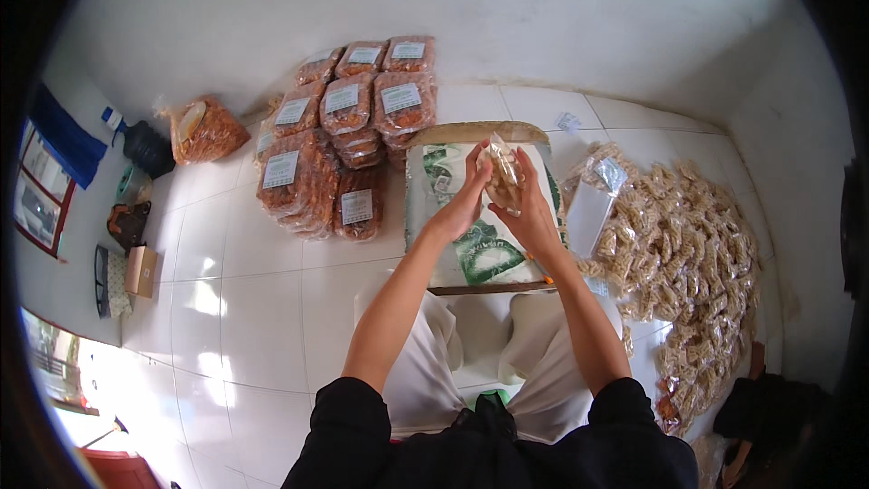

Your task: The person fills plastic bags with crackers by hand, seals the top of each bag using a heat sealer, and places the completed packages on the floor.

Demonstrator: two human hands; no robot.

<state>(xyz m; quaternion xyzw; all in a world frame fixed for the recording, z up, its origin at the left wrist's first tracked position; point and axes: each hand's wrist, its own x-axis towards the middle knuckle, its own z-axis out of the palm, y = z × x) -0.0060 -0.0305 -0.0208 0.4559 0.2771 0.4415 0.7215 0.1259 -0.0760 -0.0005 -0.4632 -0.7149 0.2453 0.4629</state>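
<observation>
Between my hands is a small clear plastic bag [503,179] with pale tan pieces inside, its top end pointing up. My left hand [468,196] grips its left side, while my right hand [532,215] closes round the right side. Directly below lies a low board or table [433,249] covered with a white and green printed sheet. A big heap of similar small clear packets [692,258] spreads over the floor to the right. Beside the board's right edge is a flat whitish container or pack [590,215].
Stacks of large clear packs with reddish-brown contents and pale labels [344,100] stand at the far left of the board. A big filled bag [206,131], a dark water jug [148,149] and a cardboard box [141,272] sit further left. Another person's dark sleeve [765,412] shows at lower right.
</observation>
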